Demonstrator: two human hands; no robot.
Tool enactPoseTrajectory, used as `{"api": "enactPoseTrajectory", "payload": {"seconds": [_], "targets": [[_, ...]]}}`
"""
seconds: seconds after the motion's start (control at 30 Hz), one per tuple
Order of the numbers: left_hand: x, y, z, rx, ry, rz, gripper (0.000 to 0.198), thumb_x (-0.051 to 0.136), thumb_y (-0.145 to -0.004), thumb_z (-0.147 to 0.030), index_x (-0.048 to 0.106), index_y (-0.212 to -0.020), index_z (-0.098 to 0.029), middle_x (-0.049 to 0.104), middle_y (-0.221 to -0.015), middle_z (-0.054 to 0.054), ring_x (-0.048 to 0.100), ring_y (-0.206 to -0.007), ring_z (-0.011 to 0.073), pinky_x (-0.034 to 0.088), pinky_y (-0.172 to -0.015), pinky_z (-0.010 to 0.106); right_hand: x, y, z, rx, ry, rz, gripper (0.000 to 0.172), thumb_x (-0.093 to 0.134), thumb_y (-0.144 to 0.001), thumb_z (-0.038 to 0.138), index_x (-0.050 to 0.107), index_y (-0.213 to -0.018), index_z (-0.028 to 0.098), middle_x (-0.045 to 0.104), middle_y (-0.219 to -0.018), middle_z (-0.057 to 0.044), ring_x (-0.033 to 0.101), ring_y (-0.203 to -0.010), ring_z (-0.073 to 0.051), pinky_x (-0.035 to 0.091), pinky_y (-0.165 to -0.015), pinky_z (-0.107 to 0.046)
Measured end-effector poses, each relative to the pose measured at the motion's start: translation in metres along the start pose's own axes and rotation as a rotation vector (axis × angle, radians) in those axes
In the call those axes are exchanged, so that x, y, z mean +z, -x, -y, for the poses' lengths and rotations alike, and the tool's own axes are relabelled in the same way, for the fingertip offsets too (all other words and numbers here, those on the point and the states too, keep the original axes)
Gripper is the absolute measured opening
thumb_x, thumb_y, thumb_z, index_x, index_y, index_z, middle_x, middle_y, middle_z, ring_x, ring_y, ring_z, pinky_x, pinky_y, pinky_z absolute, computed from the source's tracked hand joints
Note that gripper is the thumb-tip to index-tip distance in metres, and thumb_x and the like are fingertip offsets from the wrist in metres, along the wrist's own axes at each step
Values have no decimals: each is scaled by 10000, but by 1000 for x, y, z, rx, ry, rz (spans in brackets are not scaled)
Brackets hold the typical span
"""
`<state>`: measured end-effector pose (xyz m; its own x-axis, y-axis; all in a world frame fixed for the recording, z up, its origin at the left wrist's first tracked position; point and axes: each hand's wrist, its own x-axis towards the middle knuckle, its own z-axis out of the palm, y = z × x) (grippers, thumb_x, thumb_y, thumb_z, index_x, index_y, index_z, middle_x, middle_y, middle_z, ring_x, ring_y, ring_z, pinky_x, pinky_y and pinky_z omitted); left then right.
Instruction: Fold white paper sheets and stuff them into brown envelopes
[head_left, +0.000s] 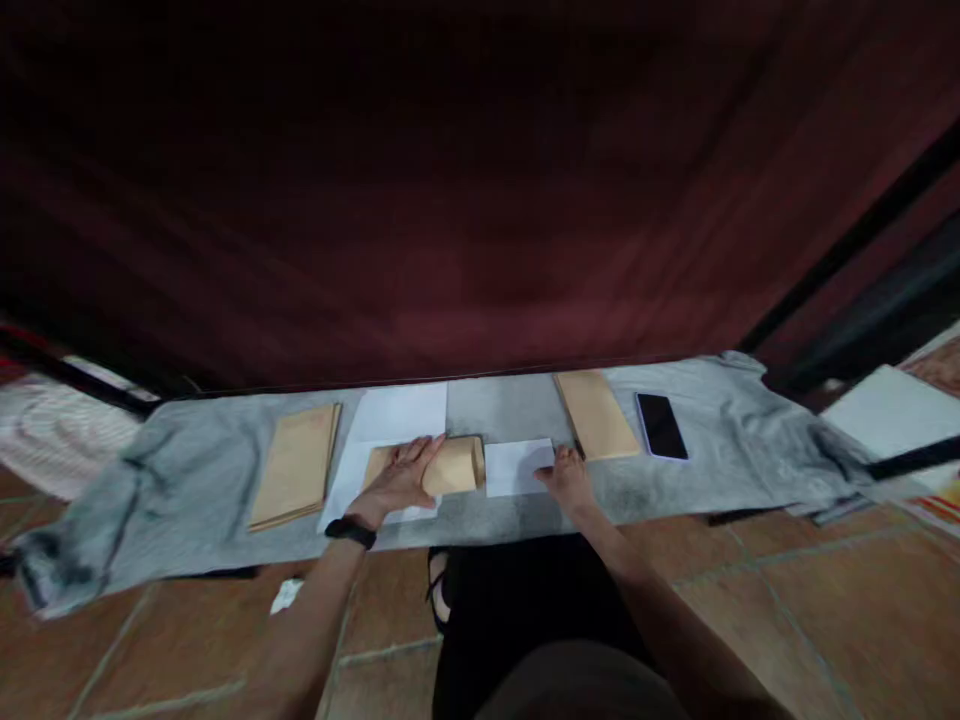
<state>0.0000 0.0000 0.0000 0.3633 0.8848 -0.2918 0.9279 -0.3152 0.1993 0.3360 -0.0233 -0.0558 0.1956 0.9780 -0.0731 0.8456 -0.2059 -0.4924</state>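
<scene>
Left hand [409,475] and right hand [568,480], low in the middle.
The left one lies flat, fingers spread, on a brown envelope [459,466]; the right one, half curled, touches a small white paper [514,468] just beside it, grip hard to tell.

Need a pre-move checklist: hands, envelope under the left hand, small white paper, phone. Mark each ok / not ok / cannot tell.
1. Left hand on the brown envelope: ok, laid over it with fingers spread.
2. Right hand at the small white paper: ok, at its right edge.
3. Right-hand grip firm: cannot tell, too small to see.
4. Small white paper inside the envelope: cannot tell; its left edge lies right by the envelope's right end.
5. Envelope clear of the large white sheet: not ok, lies partly over it.
6. Phone clear of both hands: ok, lies apart, off to the right.
</scene>
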Motion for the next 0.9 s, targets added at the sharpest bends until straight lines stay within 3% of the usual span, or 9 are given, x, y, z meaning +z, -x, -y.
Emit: {"api": "enactPoseTrajectory", "payload": {"seconds": [0.17,0.33,0.47,0.6,0.73,0.9], "targets": [[0,2,-2,-7,7,0,1190,765,-617,-325,103,-1603,-252,260,-1644,160,204,-1527,327,115,-1217,515,-1,-2,-4,-10,-67,-19,235,719,-773,246,607,-967,176,693,-1060,-181,629,-1094,-340,475,-908,-392],[2,3,-4,0,11,-22,1169,761,-629,-325,118,-1602,-247,271,-1637,169,205,-1526,337,106,-1218,534,-10,-1,-17,-70,-280,-65,85,628,-817,283,571,-843,226,692,-882,-88,669,-911,-263,490,-795,-335],[5,4,-3,6,25,-52,1167,760,-630,-321,119,-1602,-259,277,-1636,159,212,-1524,338,108,-1220,533,-17,-1,-19,-91,-467,-121,163,524,-883,395,519,-857,234,670,-801,-49,656,-772,-227,495,-693,-315],[8,3,-2,11,21,-79,1175,762,-627,-317,109,-1603,-269,282,-1633,160,227,-1519,337,125,-1215,541,-10,5,-4,-125,-635,-136,215,497,-893,450,520,-884,236,693,-853,-42,661,-788,-215,520,-691,-311],[8,5,-2,21,17,-97,1171,756,-629,-312,107,-1603,-264,305,-1623,157,244,-1513,331,133,-1215,534,1,13,10,-133,-717,-99,222,540,-871,449,557,-890,229,704,-842,-44,669,-773,-219,525,-693,-316],[8,6,-3,14,21,-107,1154,748,-639,-317,113,-1601,-258,321,-1615,158,240,-1514,331,124,-1215,529,0,14,7,-119,-741,18,165,585,-834,386,612,-866,226,710,-808,-36,678,-743,-214,540,-652,-302]]}}
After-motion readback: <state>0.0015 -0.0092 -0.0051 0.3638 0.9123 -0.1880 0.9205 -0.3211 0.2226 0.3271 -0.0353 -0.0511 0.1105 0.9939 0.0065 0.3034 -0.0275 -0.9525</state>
